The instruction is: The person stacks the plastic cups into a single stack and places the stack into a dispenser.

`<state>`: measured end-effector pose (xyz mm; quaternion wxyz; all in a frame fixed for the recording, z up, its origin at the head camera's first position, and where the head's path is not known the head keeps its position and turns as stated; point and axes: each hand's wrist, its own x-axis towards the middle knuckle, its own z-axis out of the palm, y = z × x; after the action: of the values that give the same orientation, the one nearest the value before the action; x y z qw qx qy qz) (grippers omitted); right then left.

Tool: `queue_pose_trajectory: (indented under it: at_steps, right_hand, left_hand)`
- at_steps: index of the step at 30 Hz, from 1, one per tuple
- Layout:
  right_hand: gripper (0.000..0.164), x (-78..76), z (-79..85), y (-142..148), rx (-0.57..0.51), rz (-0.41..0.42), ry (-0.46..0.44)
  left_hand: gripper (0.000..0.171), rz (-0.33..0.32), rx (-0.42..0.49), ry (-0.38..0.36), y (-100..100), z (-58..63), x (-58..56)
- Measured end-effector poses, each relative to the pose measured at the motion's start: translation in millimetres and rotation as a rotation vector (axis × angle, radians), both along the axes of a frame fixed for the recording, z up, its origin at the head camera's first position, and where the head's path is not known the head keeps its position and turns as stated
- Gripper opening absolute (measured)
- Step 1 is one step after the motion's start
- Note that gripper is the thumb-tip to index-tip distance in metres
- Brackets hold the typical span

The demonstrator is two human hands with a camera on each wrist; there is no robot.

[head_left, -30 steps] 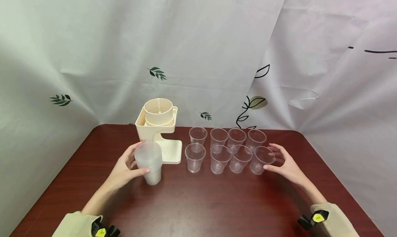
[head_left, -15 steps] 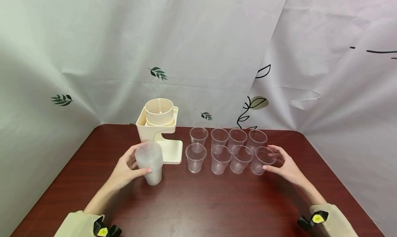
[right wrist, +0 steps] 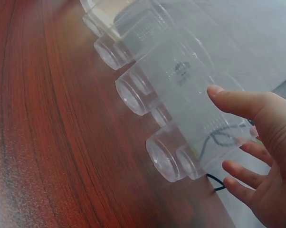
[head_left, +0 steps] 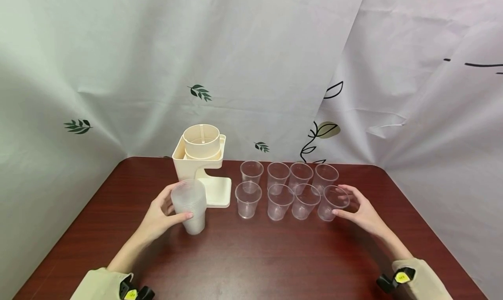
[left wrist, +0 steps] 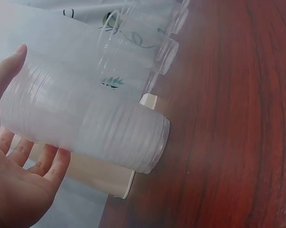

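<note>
On the left, my left hand [head_left: 157, 219] holds a stack of nested clear plastic cups [head_left: 192, 204], thumb on the near side and fingers round the far side. The left wrist view shows the stack [left wrist: 86, 109] from close by, its base at the tabletop. My right hand [head_left: 365, 215] curves round the front-row cup at the right end [head_left: 328, 206]. Its thumb lies on the near side, and some fingers show behind the rim. In the right wrist view this cup [right wrist: 195, 128] sits between thumb and fingers. Several more clear cups [head_left: 279, 204] stand upright in two rows.
A cream plastic stand [head_left: 184, 167] with a round open top [head_left: 201, 149] and a flat base tray [head_left: 218, 191] stands behind the stack. The dark red wooden table [head_left: 259, 260] meets a pale printed cloth [head_left: 251, 73] at its back and sides.
</note>
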<state>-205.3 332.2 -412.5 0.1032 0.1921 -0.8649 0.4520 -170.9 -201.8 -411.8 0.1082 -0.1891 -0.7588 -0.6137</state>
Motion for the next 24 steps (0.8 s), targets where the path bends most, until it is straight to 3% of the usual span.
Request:
queue_pose_trajectory:
  at_steps: [24]
  right_hand:
    - [0.069,-0.4,3.2,-3.2,-0.080,-0.015,0.044]
  left_hand:
    - [0.067,-0.041,0.024,0.004,-0.4,2.0,-0.1]
